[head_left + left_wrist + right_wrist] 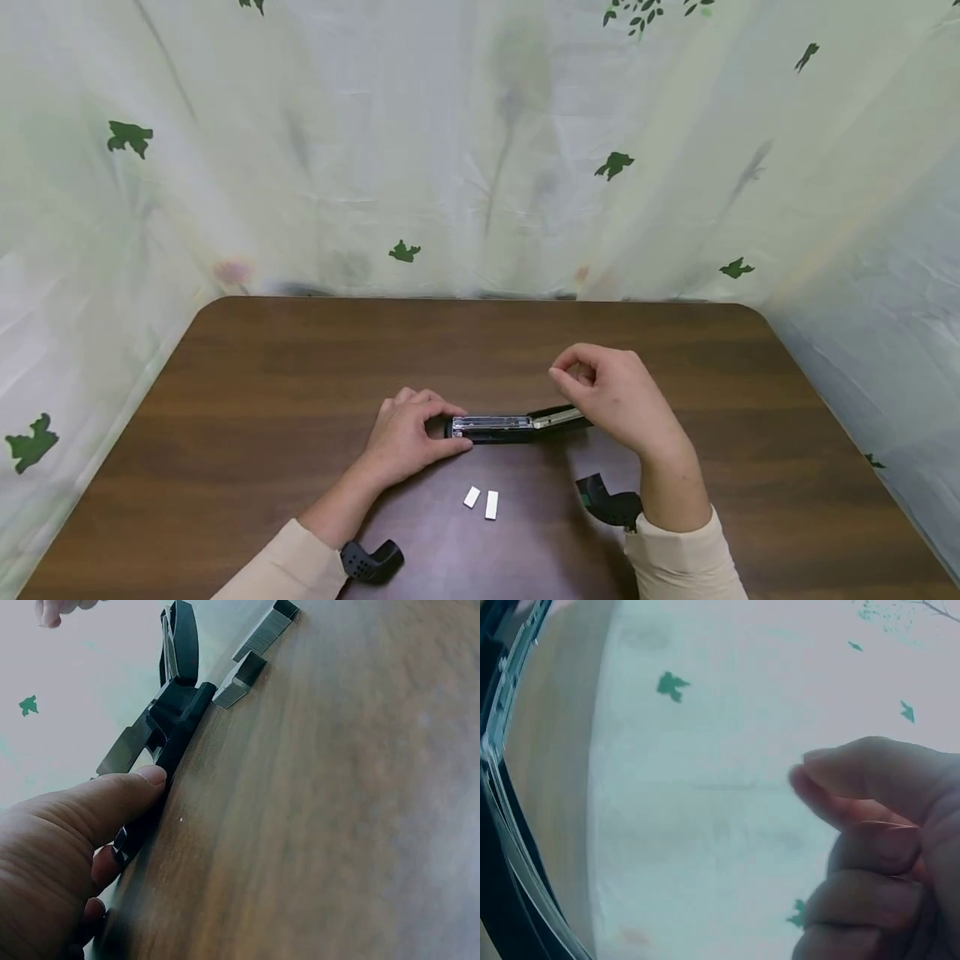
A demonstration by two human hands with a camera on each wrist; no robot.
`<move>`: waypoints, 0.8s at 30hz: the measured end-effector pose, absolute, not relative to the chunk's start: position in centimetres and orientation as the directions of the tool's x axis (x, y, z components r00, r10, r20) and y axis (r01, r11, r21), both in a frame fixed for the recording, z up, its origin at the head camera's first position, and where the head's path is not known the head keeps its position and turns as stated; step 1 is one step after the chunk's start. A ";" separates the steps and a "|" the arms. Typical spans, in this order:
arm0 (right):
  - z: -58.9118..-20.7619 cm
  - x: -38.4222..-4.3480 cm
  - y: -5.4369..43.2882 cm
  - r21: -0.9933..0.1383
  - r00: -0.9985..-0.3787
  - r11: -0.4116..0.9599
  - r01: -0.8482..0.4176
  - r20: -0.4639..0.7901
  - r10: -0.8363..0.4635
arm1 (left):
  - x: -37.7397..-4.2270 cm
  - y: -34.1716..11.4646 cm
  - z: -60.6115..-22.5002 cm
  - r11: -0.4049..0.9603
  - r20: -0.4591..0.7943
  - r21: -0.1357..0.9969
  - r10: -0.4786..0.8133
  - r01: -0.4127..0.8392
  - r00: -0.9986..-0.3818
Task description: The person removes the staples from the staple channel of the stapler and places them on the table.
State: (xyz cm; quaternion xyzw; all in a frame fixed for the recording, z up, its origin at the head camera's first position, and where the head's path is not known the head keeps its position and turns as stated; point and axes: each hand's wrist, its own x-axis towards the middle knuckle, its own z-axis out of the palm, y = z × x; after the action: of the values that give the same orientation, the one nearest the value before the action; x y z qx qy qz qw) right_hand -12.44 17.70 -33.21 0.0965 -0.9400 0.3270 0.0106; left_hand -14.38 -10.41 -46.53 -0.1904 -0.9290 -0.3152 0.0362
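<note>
An opened black stapler (491, 427) lies lengthwise on the table, its metal channel facing up and its other half angled out to the right. My left hand (416, 429) grips the stapler's left end, and the thumb presses along its near side in the left wrist view. Above the right half hovers my right hand (618, 396), with thumb and forefinger tips together and the other fingers curled. In the right wrist view nothing shows between those fingertips. Nearer the front lie two short staple strips (491, 505), side by side; their ridged sides show in the left wrist view.
The brown wooden table (300, 350) has rounded far corners. Behind it hangs a pale curtain (450, 150) with green leaf shapes. Black camera mounts (372, 562) sit on both wrists, low over the table near the sleeves.
</note>
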 end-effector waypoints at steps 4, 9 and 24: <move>-32.6 -12.3 18.7 -0.598 -0.974 0.773 -0.212 0.195 -0.116 | -14.7 -10.4 -46.1 0.717 0.207 0.576 0.338 0.393 -0.918; -33.2 -12.3 19.9 -0.561 -0.968 0.801 -0.209 0.235 -0.088 | -14.7 -10.0 -46.2 0.701 0.194 0.597 0.344 0.389 -0.919; -34.0 -11.3 23.8 -0.524 -0.970 0.835 -0.171 0.239 -0.049 | -14.2 -9.9 -46.1 0.686 0.204 0.602 0.362 0.408 -0.909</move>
State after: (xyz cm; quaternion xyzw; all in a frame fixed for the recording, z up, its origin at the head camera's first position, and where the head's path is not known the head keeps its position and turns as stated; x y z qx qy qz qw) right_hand -11.27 23.84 -33.97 0.0578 -0.9516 0.2817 0.1082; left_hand -14.20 -9.88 -46.07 -0.2099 -0.9176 -0.3358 0.0346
